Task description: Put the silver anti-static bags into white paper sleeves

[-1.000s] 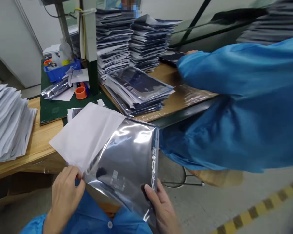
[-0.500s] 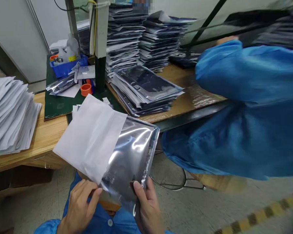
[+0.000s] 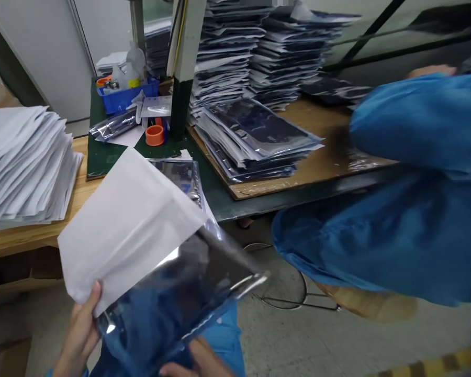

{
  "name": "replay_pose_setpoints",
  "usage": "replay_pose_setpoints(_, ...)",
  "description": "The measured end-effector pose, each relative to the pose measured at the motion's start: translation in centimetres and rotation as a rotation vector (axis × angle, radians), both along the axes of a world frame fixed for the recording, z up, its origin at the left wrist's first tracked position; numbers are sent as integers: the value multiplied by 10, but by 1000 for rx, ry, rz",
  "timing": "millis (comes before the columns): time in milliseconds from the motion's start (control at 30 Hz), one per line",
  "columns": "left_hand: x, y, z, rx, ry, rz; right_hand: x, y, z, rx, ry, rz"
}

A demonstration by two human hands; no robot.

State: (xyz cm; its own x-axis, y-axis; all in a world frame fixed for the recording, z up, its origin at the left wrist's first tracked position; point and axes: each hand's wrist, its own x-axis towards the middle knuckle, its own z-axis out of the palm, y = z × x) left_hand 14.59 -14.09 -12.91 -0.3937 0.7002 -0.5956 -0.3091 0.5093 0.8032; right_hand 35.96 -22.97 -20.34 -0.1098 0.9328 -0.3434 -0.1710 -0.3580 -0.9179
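I hold a shiny grey anti-static bag [image 3: 180, 298] low in front of me, tilted nearly flat. A white paper sheet [image 3: 125, 230] lies on its upper left part. My left hand [image 3: 78, 337] grips the left edge of the bag and sheet with the thumb on top. My right hand [image 3: 194, 361] is under the bag's lower edge; only a few fingers show beneath it. My blue sleeves show through and below the bag.
A wooden table [image 3: 35, 235] holds a stack of white sheets [image 3: 23, 162] at left, a green mat [image 3: 105, 154], an orange tape roll [image 3: 154, 135], a blue bin [image 3: 125, 97] and piles of filled bags [image 3: 259, 136]. A co-worker's blue sleeve [image 3: 416, 157] reaches across at right.
The bag and sheet have tipped from upright to nearly flat. My left hand moved to the left edge and my right hand slid underneath. The co-worker's arm drew back to the right.
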Motion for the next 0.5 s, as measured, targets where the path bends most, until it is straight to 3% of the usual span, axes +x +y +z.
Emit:
replay_pose_setpoints(33, -16, -5, -7, 7, 67, -10, 15, 7, -6, 2, -64, -47)
replay_pose_setpoints(67, -32, -11, -14, 19, 166, -23, 28, 15, -12, 0, -92, -258)
replay_pose_setpoints(100, -47, -16, -22, 34, 282, -45, 40, 23, -19, -6, -88, -342)
replay_pose_setpoints(200, -78, -27, -43, 57, 523, -221, 54, 44, -31, -11, -10, -421)
replay_pose_setpoints(367, -74, -21, -67, 27, 482, -515, 21, 62, -40, -24, 130, -415)
replay_pose_setpoints(500, -65, -12, -95, -34, 425, -573, -2, 55, -73, -103, 76, -576)
